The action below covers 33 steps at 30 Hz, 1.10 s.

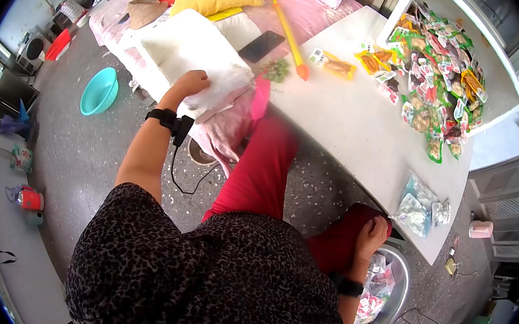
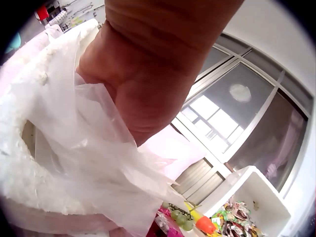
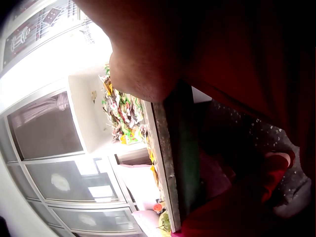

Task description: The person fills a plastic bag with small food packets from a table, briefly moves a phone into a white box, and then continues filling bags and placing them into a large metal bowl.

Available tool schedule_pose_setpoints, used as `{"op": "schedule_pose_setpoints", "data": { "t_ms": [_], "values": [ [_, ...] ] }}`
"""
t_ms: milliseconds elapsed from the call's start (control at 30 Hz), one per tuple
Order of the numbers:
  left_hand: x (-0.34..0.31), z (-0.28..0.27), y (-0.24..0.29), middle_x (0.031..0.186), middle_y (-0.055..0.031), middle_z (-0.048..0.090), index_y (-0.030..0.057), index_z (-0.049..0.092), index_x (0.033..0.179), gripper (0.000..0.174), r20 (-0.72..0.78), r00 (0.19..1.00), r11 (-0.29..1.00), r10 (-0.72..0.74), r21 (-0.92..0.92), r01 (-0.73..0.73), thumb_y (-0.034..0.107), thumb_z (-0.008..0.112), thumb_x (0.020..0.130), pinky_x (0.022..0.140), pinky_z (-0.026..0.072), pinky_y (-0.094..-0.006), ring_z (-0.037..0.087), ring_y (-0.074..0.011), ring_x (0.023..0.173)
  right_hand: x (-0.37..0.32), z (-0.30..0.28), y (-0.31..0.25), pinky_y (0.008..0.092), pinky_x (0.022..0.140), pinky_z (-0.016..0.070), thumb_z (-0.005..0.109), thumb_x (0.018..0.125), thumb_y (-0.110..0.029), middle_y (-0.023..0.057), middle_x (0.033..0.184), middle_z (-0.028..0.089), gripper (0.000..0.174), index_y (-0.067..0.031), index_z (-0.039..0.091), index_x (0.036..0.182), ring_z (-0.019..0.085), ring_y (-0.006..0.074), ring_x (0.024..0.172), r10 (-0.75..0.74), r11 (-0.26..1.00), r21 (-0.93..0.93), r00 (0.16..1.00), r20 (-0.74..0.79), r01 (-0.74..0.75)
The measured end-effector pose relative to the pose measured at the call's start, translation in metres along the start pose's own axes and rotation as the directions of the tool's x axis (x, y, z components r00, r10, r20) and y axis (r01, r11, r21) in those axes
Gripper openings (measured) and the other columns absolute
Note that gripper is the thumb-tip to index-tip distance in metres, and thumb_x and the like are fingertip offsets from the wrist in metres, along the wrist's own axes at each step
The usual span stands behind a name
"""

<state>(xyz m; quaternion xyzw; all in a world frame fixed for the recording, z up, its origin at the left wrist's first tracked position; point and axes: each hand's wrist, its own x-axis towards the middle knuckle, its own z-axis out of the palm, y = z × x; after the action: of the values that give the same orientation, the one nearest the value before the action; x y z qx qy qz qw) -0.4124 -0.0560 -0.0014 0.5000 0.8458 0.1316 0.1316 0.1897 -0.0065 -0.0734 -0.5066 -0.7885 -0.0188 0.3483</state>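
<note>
A white foam box (image 1: 177, 42) lined with thin clear plastic film (image 2: 94, 133) lies on the bed at the left. My left hand (image 1: 188, 86) is at the box, fingers bent downward in the head view. Film covers the fingertips in the left wrist view, so I cannot tell whether they pinch it. My right hand (image 1: 372, 237) rests on my knee in red trousers, beside the table edge, with relaxed fingers and nothing held. Below it stands a metal basin (image 1: 403, 285) holding small wrapped packets (image 1: 376, 288).
On the white table (image 1: 339, 126) are an open foam box (image 1: 499, 105) spilling many snack packets (image 1: 436, 73), plastic bags (image 1: 416, 207), green grapes (image 1: 275, 70), a phone (image 1: 261, 46) and a yellow stick with an orange tip (image 1: 289, 32). A turquoise basin (image 1: 100, 91) stands on the floor.
</note>
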Motion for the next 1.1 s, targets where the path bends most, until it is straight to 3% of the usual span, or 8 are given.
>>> {"op": "schedule_pose_setpoints", "data": {
  "t_ms": [333,533,700,800,867,933,1067,1100],
  "values": [
    [-0.004,-0.012,0.003,0.073,-0.0151,0.058,0.0010,0.056,0.077,0.021,-0.195,0.972,0.971,-0.128,-0.222,0.084,0.019,0.048,0.069,0.064,0.0428,-0.0331,0.055,-0.0264,0.069,-0.002,0.001,-0.002,0.0390,0.072,0.0395,0.052,0.066,-0.002,0.0143,0.086,0.054,0.015,-0.0021,0.050,0.080,0.050,0.0304,0.083,-0.008,1.000,0.009,1.000,0.001,0.008],
    [-0.012,-0.038,0.026,0.059,-0.0001,0.047,0.0018,0.052,0.069,0.009,-0.336,0.937,0.917,-0.093,-0.395,-0.050,0.011,0.049,0.070,0.051,0.0364,-0.0230,0.042,-0.0081,0.055,-0.002,0.002,-0.002,0.0385,0.072,0.0403,0.051,0.066,-0.001,0.0153,0.086,0.054,0.014,-0.0015,0.050,0.080,0.051,0.0307,0.081,-0.009,0.998,0.057,1.000,-0.019,0.010],
    [-0.034,-0.061,0.095,0.068,0.0026,0.048,0.0074,0.050,0.076,0.005,-0.090,0.984,0.400,0.151,-0.905,-0.144,0.012,0.048,0.077,0.059,0.0365,-0.0200,0.044,-0.0062,0.063,0.003,-0.006,-0.015,0.0344,0.072,0.0419,0.050,0.071,0.001,0.0158,0.085,0.054,0.013,0.0014,0.051,0.083,0.052,0.0289,0.079,0.028,0.981,0.195,0.998,-0.065,-0.014],
    [-0.050,-0.055,0.152,0.073,0.0038,0.048,0.0081,0.049,0.077,0.004,-0.027,0.927,0.144,0.373,-0.986,-0.086,0.010,0.047,0.078,0.062,0.0371,-0.0193,0.043,-0.0046,0.068,0.015,-0.015,-0.040,0.0296,0.070,0.0423,0.051,0.074,-0.002,0.0131,0.084,0.054,0.013,0.0019,0.051,0.086,0.053,0.0230,0.077,0.096,0.934,0.351,0.993,-0.063,-0.068],
    [-0.056,-0.040,0.187,0.072,0.0040,0.048,0.0082,0.049,0.077,0.002,0.028,0.857,0.032,0.515,-0.999,0.014,0.010,0.048,0.077,0.063,0.0372,-0.0193,0.043,-0.0047,0.067,0.023,-0.013,-0.046,0.0258,0.067,0.0423,0.051,0.076,-0.004,0.0091,0.083,0.054,0.013,0.0009,0.052,0.087,0.052,0.0166,0.074,0.260,0.796,0.535,0.958,0.122,-0.284],
    [-0.071,-0.029,0.230,0.080,-0.0040,0.052,0.0054,0.047,0.078,0.008,0.136,0.786,-0.092,0.603,-0.967,0.238,0.009,0.052,0.074,0.071,0.0441,-0.0278,0.052,-0.0115,0.077,0.040,-0.018,-0.065,0.0231,0.063,0.0418,0.052,0.076,-0.006,0.0061,0.082,0.054,0.014,-0.0009,0.052,0.089,0.051,0.0135,0.072,0.237,0.701,0.640,0.949,0.205,-0.314],
    [-0.093,0.003,0.295,0.100,-0.0171,0.050,-0.0011,0.042,0.100,0.028,0.142,0.564,-0.264,0.813,-0.774,0.575,0.008,0.050,0.075,0.080,0.0433,-0.0373,0.052,-0.0254,0.091,0.063,-0.016,-0.083,0.0263,0.069,0.0416,0.050,0.080,-0.023,0.0056,0.096,0.051,0.035,-0.0030,0.041,0.107,0.051,0.0147,0.084,0.266,0.031,0.742,0.721,0.640,-0.670],
    [-0.100,0.007,0.309,0.104,-0.0188,0.048,-0.0023,0.042,0.102,0.031,0.138,0.529,-0.278,0.838,-0.725,0.630,0.008,0.050,0.075,0.081,0.0424,-0.0388,0.051,-0.0266,0.093,0.064,-0.009,-0.079,0.0278,0.072,0.0413,0.051,0.080,-0.028,0.0067,0.100,0.049,0.041,-0.0033,0.038,0.110,0.049,0.0154,0.088,0.151,-0.155,0.722,0.706,0.691,-0.674]
  ]
}}
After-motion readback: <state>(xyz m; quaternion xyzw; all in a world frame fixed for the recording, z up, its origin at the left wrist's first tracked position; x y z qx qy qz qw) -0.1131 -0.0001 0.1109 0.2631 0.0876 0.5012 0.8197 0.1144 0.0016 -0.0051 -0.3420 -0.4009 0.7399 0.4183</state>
